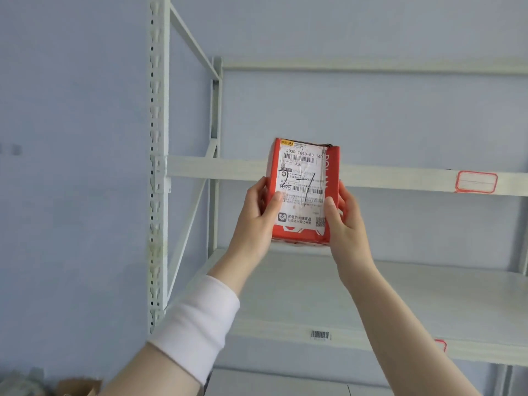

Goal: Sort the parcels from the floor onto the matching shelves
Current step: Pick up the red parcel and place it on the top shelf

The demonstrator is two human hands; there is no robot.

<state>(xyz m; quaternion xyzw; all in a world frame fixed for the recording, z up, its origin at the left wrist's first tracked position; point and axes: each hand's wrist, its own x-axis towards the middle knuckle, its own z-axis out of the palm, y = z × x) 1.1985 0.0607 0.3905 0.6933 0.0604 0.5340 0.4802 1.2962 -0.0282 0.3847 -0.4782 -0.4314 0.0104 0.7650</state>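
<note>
Left hand (258, 212) and right hand (343, 221) grip one red parcel (303, 192), seemingly marked 2-1.

Left hand (258, 212): raised, arm stretched up and forward, thumb laid across the near face of the parcel (303, 192), fingers behind its left edge. Right hand (343, 221): raised alike, thumb in front, fingers wrapping the right edge.

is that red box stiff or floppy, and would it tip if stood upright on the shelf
Probably stiff: the red box keeps straight edges between the left hand and right hand. Likely light, since mostly fingers pinch it. Stood tall on the shelf, it might tip.
</note>
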